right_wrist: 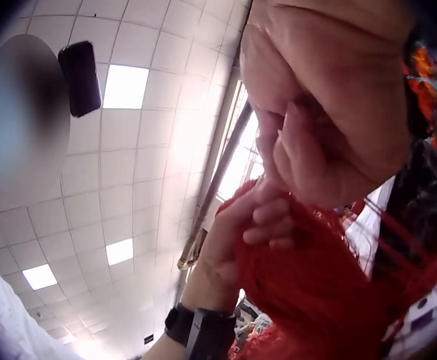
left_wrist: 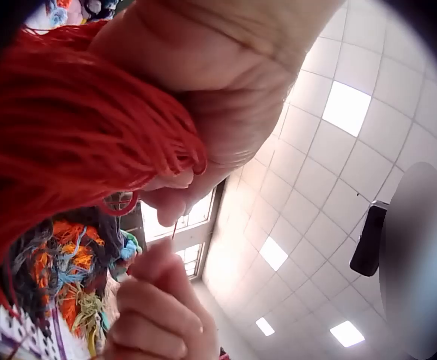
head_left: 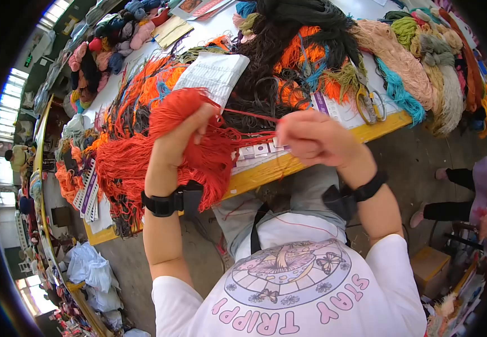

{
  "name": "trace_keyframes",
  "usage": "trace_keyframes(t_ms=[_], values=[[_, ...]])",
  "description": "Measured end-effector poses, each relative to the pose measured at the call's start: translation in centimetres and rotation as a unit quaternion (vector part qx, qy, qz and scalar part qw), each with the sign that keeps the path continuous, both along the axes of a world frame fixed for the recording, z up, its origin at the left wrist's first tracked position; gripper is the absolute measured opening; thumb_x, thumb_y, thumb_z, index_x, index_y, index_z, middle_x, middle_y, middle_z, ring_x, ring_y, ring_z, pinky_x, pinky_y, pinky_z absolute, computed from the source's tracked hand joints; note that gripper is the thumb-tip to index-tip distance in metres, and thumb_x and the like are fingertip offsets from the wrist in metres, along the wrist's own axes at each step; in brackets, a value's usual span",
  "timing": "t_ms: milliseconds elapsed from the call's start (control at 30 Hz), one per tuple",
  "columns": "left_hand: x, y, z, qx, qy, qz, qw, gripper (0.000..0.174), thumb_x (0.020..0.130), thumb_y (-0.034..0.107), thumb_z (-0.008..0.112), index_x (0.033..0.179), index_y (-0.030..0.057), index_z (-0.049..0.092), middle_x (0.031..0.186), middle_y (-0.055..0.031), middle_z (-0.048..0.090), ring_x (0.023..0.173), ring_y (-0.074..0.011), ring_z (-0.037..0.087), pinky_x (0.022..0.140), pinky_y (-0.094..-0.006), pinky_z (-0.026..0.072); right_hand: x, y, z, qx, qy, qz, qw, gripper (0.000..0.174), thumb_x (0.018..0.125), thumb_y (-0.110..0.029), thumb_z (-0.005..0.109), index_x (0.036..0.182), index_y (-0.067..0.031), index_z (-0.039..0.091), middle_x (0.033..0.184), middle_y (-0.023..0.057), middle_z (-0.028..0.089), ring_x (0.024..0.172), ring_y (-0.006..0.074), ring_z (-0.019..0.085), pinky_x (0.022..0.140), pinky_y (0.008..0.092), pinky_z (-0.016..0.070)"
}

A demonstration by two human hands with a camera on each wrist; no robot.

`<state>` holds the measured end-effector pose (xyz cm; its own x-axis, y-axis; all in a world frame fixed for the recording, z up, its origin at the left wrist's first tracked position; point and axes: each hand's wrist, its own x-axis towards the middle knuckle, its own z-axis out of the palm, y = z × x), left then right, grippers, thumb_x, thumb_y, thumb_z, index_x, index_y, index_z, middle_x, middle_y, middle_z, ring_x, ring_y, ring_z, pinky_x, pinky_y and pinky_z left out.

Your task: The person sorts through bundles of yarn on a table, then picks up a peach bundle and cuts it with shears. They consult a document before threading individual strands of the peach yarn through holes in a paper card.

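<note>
Fingers point(right_wrist: 269, 231) of two hands hold red yarn: left hand point(head_left: 180, 137) one bundle point(head_left: 170, 108), right hand point(head_left: 315, 137) pinched strands point(head_left: 250, 114).

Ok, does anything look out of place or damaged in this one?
I see no damage. The scissors look slightly out of place: they lie right by the table's yellow edge, where they might get knocked off.
</note>
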<state>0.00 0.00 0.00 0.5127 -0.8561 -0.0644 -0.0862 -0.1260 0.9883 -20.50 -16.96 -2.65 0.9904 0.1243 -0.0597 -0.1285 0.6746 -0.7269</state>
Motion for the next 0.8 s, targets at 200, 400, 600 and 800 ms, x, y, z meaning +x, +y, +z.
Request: trace_keyframes(t_ms=[200,400,600,800], values=[[4.0,2.4,-1.6,-0.029,0.041,0.127,0.991,0.016,0.082,0.02,0.06,0.085,0.0036,0.063,0.06,0.0043,0.048,0.048,-0.0047,0.039,0.047,-0.0181,0.0323,-11.2,-9.3,3.8,-0.1,-0.033,-0.245,0.964,0.022,0.094,-0.021,0.039,0.092,-0.003,0.052,0.059,-0.0046,0.037,0.04,0.0045,0.03,0.032,0.0206,0.0296],[2.9,3.4,-3.2,-0.012,0.057,0.125,0.99,0.02,0.084,0.018,0.059,0.088,-0.0013,0.062,0.061,0.0019,0.05,0.051,-0.0053,0.042,0.048,-0.0184,0.0328,-22.7,-17.7,13.3,-0.132,-0.153,-0.295,0.934,0.015,0.095,-0.014,0.034,0.095,-0.0009,0.041,0.062,-0.0001,0.03,0.047,0.0083,0.03,0.038,0.022,0.0314],[-0.8,1.6,-4.1,0.057,0.044,0.046,0.996,0.017,0.082,0.018,0.062,0.086,0.002,0.063,0.063,0.0013,0.053,0.052,-0.0054,0.044,0.049,-0.0189,0.0345,-32.5,-21.3,16.3,-0.237,-0.13,-0.443,0.855,0.02,0.094,-0.008,0.035,0.104,0.0063,0.044,0.064,-0.001,0.03,0.047,0.0067,0.029,0.04,0.0199,0.0271],[-3.1,0.3,-4.0,-0.033,0.066,-0.028,0.997,0.032,0.087,0.013,0.052,0.116,-0.0011,0.052,0.103,-0.0132,0.061,0.057,-0.0059,0.045,0.058,-0.0226,0.043,-45.7,-27.6,14.4,-0.248,0.094,-0.49,0.831,0.027,0.094,-0.016,0.037,0.111,0.0012,0.047,0.059,-0.0018,0.031,0.045,0.0032,0.029,0.042,0.0188,0.0276]])
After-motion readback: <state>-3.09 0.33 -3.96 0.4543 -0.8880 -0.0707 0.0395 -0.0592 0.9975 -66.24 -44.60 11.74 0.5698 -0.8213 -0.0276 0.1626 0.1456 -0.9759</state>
